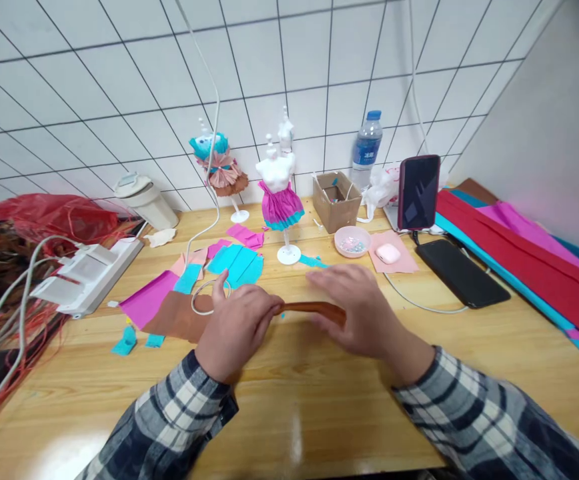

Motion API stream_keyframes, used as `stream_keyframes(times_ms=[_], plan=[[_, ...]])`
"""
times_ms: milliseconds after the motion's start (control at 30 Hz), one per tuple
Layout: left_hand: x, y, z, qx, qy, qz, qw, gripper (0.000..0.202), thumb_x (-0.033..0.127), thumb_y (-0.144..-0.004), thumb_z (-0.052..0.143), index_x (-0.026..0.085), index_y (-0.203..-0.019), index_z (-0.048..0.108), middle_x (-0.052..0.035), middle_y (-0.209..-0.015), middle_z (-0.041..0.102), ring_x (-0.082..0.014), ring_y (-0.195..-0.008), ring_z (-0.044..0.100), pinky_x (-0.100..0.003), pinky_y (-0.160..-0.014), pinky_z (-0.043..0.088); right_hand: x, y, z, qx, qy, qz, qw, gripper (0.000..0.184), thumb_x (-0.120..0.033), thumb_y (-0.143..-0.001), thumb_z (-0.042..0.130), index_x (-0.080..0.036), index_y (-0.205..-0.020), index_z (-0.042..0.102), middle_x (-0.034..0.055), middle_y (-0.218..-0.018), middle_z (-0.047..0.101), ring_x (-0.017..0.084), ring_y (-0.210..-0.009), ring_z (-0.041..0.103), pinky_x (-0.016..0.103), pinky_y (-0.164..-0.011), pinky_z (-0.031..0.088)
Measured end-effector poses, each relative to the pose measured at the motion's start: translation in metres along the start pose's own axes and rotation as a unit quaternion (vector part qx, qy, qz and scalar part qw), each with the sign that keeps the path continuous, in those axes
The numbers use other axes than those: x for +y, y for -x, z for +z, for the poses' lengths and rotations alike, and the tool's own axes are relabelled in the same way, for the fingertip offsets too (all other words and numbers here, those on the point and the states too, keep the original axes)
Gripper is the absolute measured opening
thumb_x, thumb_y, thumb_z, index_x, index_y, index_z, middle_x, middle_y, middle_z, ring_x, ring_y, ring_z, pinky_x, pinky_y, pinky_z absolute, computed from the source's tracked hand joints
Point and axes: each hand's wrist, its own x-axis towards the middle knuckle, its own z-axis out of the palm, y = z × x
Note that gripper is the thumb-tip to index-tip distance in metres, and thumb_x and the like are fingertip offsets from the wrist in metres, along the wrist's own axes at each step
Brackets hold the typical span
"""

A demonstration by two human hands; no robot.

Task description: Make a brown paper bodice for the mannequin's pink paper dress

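One narrow brown strip spans the gap between our two hands. Our left hand pinches its left end between thumb and fingers; our right hand is loosely curved and slightly blurred, the other end lying between thumb and fingers, though we cannot tell whether it grips there.

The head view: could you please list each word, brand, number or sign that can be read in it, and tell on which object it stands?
"冰": on the blue label of the water bottle; what follows this character is too blurred to read surely.
Small print on the same label: too small to read.
Reddish marks by the white plastic bag: too blurred to tell whether they are writing.
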Motion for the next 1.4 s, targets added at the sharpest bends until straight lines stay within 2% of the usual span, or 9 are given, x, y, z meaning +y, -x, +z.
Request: stream_keyframes(times_ms=[233, 367, 533, 733, 867, 1000, 1200, 1300, 1400], plan=[[0.016, -0.006, -0.021, 0.025, 0.075, 0.004, 0.997, 0.018, 0.031, -0.093, 0.053, 0.027, -0.104, 0.066, -0.0002, -0.089, 0.072, -0.0194, -0.092, 0.066, -0.058, -0.115, 0.012, -0.017, -0.002, 0.007, 0.037, -0.111, 0.047, 0.992, 0.014, -0.024, -0.091, 0.057, -0.024, -0.088, 0.071, -0.0003, -0.076, 0.073, 0.016, -0.075, 0.064, 0.041, -0.096, 0.039], [-0.027, -0.039, -0.031, 0.102, 0.247, -0.169, 0.949, 0.059, 0.046, -0.089, 0.055, 0.020, -0.141, 0.043, -0.0142, -0.133, 0.059, -0.0280, -0.126, 0.052, -0.050, -0.108, 0.036, -0.006, 0.000, 0.000, 0.019, -0.185, 0.101, 0.977, 0.015, -0.026, -0.089, 0.059, -0.025, -0.088, 0.073, 0.0026, -0.081, 0.075, 0.019, -0.075, 0.067, 0.036, -0.078, 0.048], [-0.088, -0.109, -0.039, 0.003, 0.512, -0.119, 0.851, 0.076, 0.050, -0.085, 0.044, 0.014, -0.150, 0.029, -0.0149, -0.159, 0.024, -0.0281, -0.144, 0.030, -0.044, -0.112, 0.034, -0.005, 0.005, -0.014, -0.043, -0.254, 0.185, 0.948, 0.017, -0.023, -0.084, 0.060, -0.024, -0.091, 0.075, 0.0039, -0.088, 0.076, 0.022, -0.083, 0.069, 0.035, -0.076, 0.051], [-0.102, -0.164, -0.045, -0.091, 0.619, -0.002, 0.781, 0.099, 0.065, -0.065, 0.064, 0.016, -0.146, 0.037, -0.0190, -0.146, 0.047, -0.0321, -0.131, 0.048, -0.047, -0.108, 0.038, -0.007, 0.013, -0.034, -0.099, -0.312, 0.222, 0.919, 0.019, -0.028, -0.086, 0.058, -0.023, -0.088, 0.075, 0.0031, -0.086, 0.076, 0.022, -0.083, 0.069, 0.031, -0.073, 0.052], [-0.090, -0.181, -0.056, -0.137, 0.583, 0.007, 0.801, 0.087, 0.054, -0.061, 0.078, 0.018, -0.136, 0.052, -0.0182, -0.132, 0.060, -0.0320, -0.122, 0.056, -0.047, -0.103, 0.041, -0.004, 0.013, -0.041, -0.080, -0.307, 0.220, 0.923, 0.019, -0.030, -0.088, 0.058, -0.022, -0.087, 0.075, 0.0043, -0.082, 0.074, 0.021, -0.078, 0.068, 0.031, -0.071, 0.052], [-0.064, -0.169, -0.075, -0.115, 0.517, -0.043, 0.847, 0.065, 0.044, -0.067, 0.078, 0.018, -0.124, 0.061, -0.0120, -0.115, 0.069, -0.0274, -0.106, 0.064, -0.043, -0.094, 0.048, -0.011, 0.000, -0.055, -0.067, -0.304, 0.165, 0.936, 0.016, -0.028, -0.088, 0.060, -0.025, -0.086, 0.076, 0.0035, -0.086, 0.071, 0.018, -0.082, 0.066, 0.030, -0.072, 0.052], [-0.016, -0.101, -0.108, -0.019, 0.408, -0.144, 0.902, 0.059, 0.050, -0.076, 0.069, 0.021, -0.126, 0.055, -0.0056, -0.099, 0.066, -0.0218, -0.082, 0.062, -0.033, -0.071, 0.051, -0.043, -0.029, -0.097, -0.126, -0.280, 0.078, 0.948, 0.024, -0.026, -0.080, 0.073, -0.033, -0.102, 0.069, -0.0024, -0.082, 0.072, 0.017, -0.080, 0.066, 0.029, -0.077, 0.051], [-0.006, -0.080, -0.106, -0.067, 0.448, -0.173, 0.875, 0.045, 0.056, -0.081, 0.061, 0.020, -0.108, 0.057, -0.0067, -0.100, 0.064, -0.0228, -0.091, 0.060, -0.034, -0.080, 0.048, -0.059, -0.047, -0.108, -0.171, -0.301, 0.097, 0.933, 0.022, -0.020, -0.075, 0.077, -0.031, -0.090, 0.065, -0.0055, -0.081, 0.070, 0.015, -0.076, 0.065, 0.024, -0.067, 0.051], [-0.004, -0.071, -0.089, -0.098, 0.557, -0.213, 0.796, 0.050, 0.064, -0.076, 0.063, 0.019, -0.097, 0.056, -0.0060, -0.094, 0.063, -0.0223, -0.093, 0.059, -0.036, -0.084, 0.045, -0.067, -0.062, -0.107, -0.212, -0.313, 0.105, 0.920, 0.021, -0.015, -0.075, 0.070, -0.029, -0.085, 0.059, -0.0056, -0.081, 0.068, 0.014, -0.075, 0.064, 0.022, -0.060, 0.048]])
